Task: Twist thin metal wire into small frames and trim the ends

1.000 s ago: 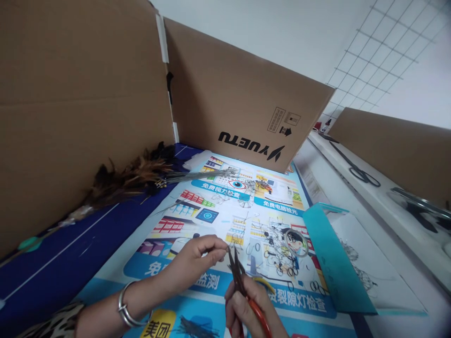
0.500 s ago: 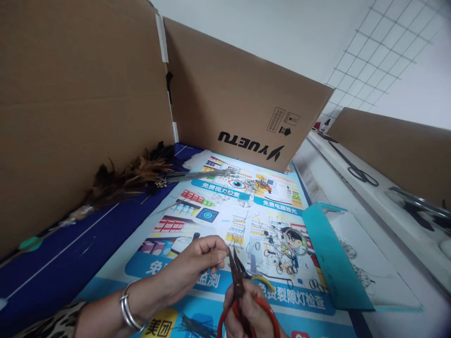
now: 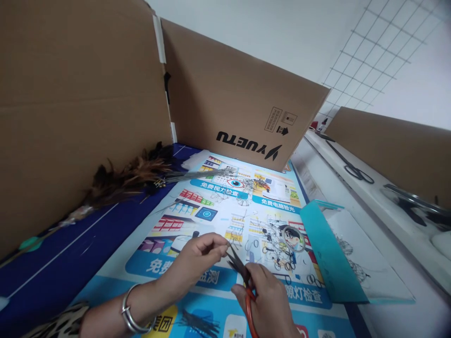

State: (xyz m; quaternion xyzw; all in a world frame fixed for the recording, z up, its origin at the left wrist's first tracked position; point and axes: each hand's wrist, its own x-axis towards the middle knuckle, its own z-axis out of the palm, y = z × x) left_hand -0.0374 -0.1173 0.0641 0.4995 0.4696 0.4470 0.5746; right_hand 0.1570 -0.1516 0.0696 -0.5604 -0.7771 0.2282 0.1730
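Observation:
My left hand (image 3: pixel 200 258), with a silver bracelet on its wrist, is closed in a pinch on what looks like a thin wire (image 3: pixel 229 243). Only a tiny bit of that wire shows past the fingertips. Scissors (image 3: pixel 241 268) with dark blades and red handles are held in my right hand (image 3: pixel 269 295). Their blades are parted and point up and left, close beside the left fingertips. Right of the hands, looped black and silver wire pieces (image 3: pixel 278 249) lie scattered around a clear ring (image 3: pixel 293 239).
Cardboard panels (image 3: pixel 225 89) stand at the left and back. Brown feathers (image 3: pixel 130 176) and a bundle of thin wires (image 3: pixel 197 175) lie at the left. Dark wire pieces (image 3: pixel 199 324) lie in front. A teal folder (image 3: pixel 327 263) sits right, below a white ledge with black scissors (image 3: pixel 355 171).
My right hand has turned and wrapped around the scissors, moving slightly up and right. The yellow-handled pliers seen beside the scissors no longer show. My left hand keeps its pinch.

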